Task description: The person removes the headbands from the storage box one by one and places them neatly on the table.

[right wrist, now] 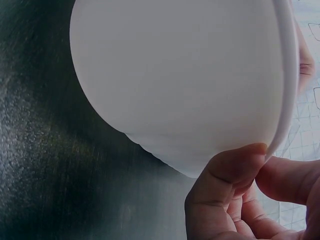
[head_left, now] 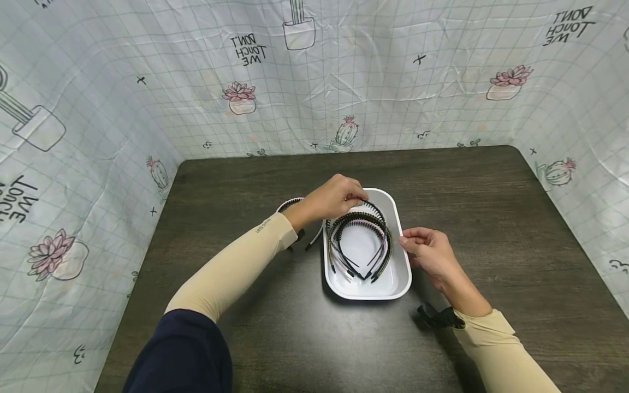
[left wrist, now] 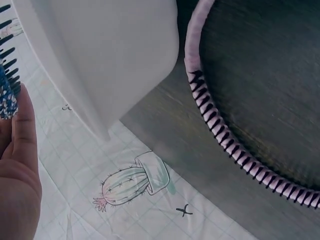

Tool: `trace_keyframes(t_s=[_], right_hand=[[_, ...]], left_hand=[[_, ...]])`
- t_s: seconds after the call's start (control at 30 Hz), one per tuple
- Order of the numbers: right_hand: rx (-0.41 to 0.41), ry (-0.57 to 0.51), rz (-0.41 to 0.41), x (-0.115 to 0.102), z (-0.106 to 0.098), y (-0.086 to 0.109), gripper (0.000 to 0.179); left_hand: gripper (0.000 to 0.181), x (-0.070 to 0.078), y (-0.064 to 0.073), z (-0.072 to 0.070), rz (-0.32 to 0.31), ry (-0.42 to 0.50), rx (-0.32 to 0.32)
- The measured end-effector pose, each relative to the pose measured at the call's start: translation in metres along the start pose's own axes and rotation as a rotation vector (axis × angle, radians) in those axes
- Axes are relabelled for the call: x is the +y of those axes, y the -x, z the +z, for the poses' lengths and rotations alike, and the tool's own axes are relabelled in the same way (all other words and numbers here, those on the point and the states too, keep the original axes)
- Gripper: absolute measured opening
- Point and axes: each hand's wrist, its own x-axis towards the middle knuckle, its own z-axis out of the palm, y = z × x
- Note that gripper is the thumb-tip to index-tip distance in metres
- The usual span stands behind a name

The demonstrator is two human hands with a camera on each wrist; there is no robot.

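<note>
My left hand [head_left: 338, 197] pinches a toothed black headband [head_left: 377, 210] at the far side of the white tray [head_left: 388, 286]. In the left wrist view this headband [left wrist: 8, 97] shows blue glitter and black teeth. Below it in the tray, several toothed headbands [head_left: 390, 248] lie nested together. My right hand [head_left: 432, 254] holds the tray's right rim between thumb and fingers; the right wrist view shows the pinch at the rim beside the tray's outer wall [right wrist: 185, 75]. On the table just left of the tray lies a pink headband [left wrist: 230, 145] with black zigzag teeth, partly hidden by my left forearm.
Everything stands on a dark wood-grain table [head_left: 472, 191]. A pale fabric backdrop [head_left: 373, 82] printed with cacti rises behind the table and along both sides. Dark wrist straps [head_left: 442, 317] sit at my sleeve cuffs.
</note>
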Motion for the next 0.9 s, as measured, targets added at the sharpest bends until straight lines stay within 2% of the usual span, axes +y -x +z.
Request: trace_keyframes(t_s=[0.3, 0.9], right_hand=[[-0.002, 0.004, 0.004, -0.001, 0.0, 0.0, 0.038], [-0.011, 0.0, 0.01, 0.0, -0.002, 0.001, 0.037]], left_hand=[[0.018, -0.006, 0.006, -0.008, -0.005, 0.03, 0.034], [0.018, -0.014, 0.022, -0.026, -0.095, 0.048, 0.034]])
